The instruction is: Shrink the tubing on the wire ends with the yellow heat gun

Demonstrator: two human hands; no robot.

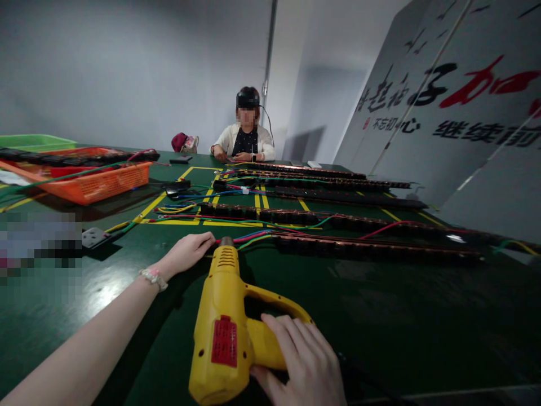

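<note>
A yellow heat gun (220, 316) with a red label is gripped at its handle by my right hand (302, 355). Its metal nozzle points away from me, at the coloured wires (253, 237) that come out of the left end of the nearest long black strip (372, 245). My left hand (194, 248), with a bracelet at the wrist, has its fingers closed around the ends of these wires, just left of the nozzle. The fingertips and wire ends are partly hidden.
More black strips with wires (262, 214) lie in rows across the green table (338, 310), over yellow tape lines. An orange basket (114, 186) and a power socket (95, 238) are at left. Across the table sits a person (245, 138) wearing a headset.
</note>
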